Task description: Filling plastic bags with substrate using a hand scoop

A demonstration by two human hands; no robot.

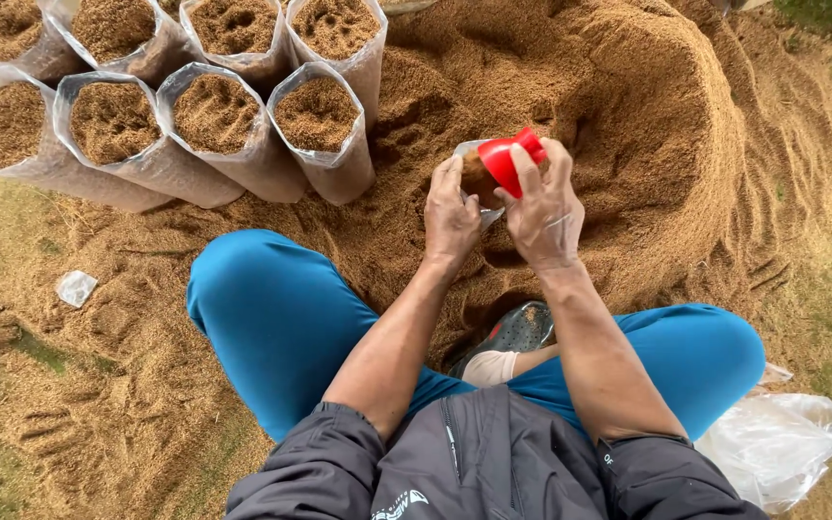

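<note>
The right hand (543, 214) was clenched around a small red plastic scoop (509, 159), tilted so its mouth pointed down toward the open top of a clear plastic bag (474, 178). The left hand (450, 217) grasped that bag by its rim, fingers pinching the near edge, so the opening sat just under the scoop and touching it. Brown sawdust-like material already showed inside the bag. Both grips hovered just above the big mound of loose brown sawdust (628, 106), which rose beyond the knuckles.

To do this pour well, it seemed best to keep the bag's mouth held wide and directly beneath the lip of the scoop, tipping slowly so the grains fell inside rather than over the rim. The left grip probably needed to stay firm, since thin plastic sags as weight builds.

Well beyond the left hand, and further to its side, stood a cluster of filled clear plastic bags (214, 120), upright and touching one another.
</note>
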